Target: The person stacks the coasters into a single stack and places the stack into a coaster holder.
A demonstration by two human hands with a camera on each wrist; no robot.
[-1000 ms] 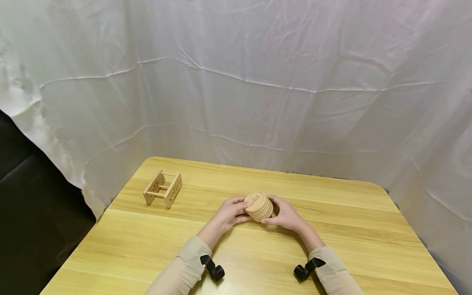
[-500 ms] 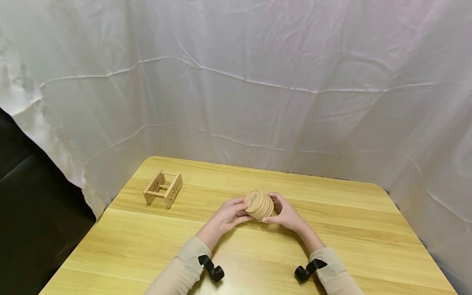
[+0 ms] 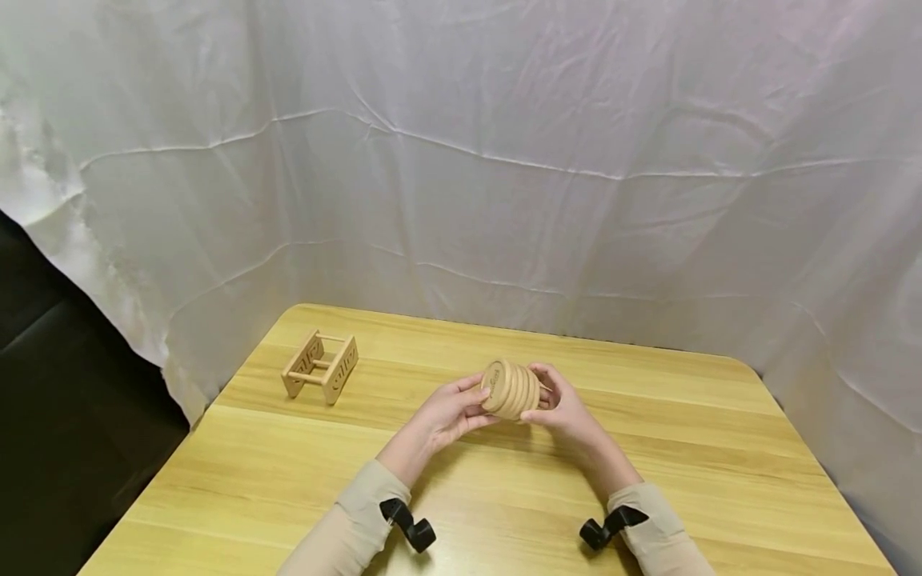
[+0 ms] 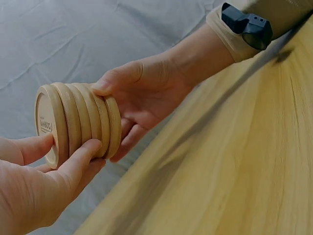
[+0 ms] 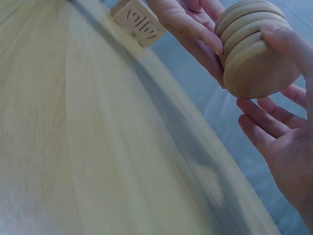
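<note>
Between both hands, above the table, is a tilted stack of several round wooden coasters (image 3: pixel 513 390), its printed face turned toward the left. My left hand (image 3: pixel 448 412) grips the stack from the left, thumb on the printed face (image 4: pixel 45 120) and fingers under the rims. From the right, my right hand (image 3: pixel 569 410) holds the other end; its thumb lies on the rims and some fingers are behind the plain end face (image 5: pixel 261 73). At the table's far left stands a wooden coaster rack (image 3: pixel 320 368) with cut-out side panels and thin rods, apart from both hands.
The wooden table (image 3: pixel 648 448) has rounded far corners. A pale cloth curtain (image 3: pixel 461 200) hangs right behind its far edge and along the sides. Dark material (image 3: pixel 72 416) shows at the left. Black cameras (image 3: pixel 410 524) sit on both wrists.
The coaster stack has risen and moved slightly right, tipping so its printed face turns more to the left. Both hands moved up with it. The rack stays put.
</note>
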